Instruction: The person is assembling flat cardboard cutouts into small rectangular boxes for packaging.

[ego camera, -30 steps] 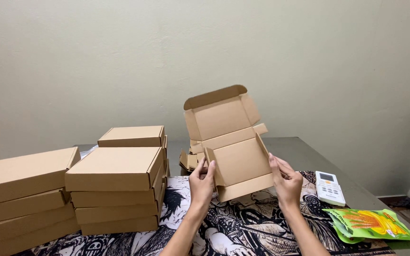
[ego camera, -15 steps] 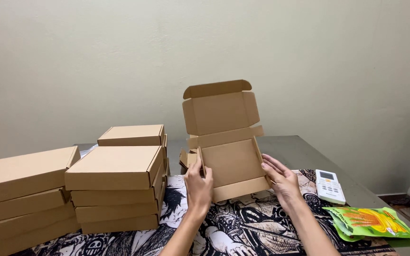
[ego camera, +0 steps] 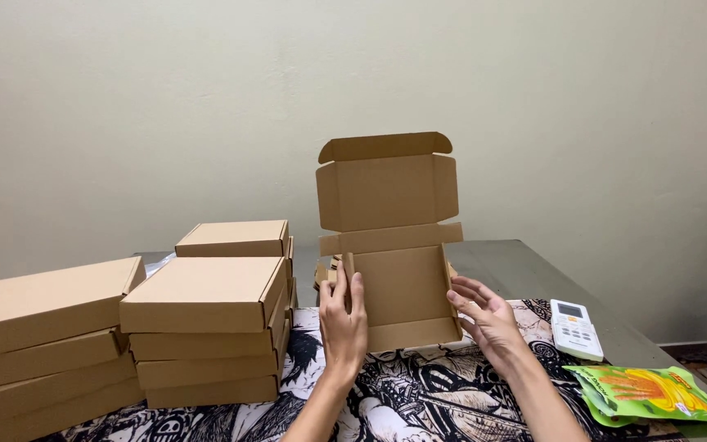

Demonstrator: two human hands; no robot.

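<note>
A flat brown cardboard mailer box (ego camera: 394,245) stands upright in front of me, its lid flap raised toward the wall and its bottom edge resting on the patterned cloth (ego camera: 419,393). My left hand (ego camera: 344,323) presses against the box's left side flap, fingers together and pointing up. My right hand (ego camera: 484,315) touches the right side flap with spread fingers. Both side flaps are folded inward.
Stacks of closed brown boxes (ego camera: 206,315) stand to the left, with another stack (ego camera: 42,344) at the far left. A white remote (ego camera: 574,329) and a green snack pouch (ego camera: 648,391) lie on the grey table (ego camera: 517,270) at the right.
The box was tilted and held up in the air; it has been turned square to me and lowered onto the cloth, and my hands have folded its side flaps inward.
</note>
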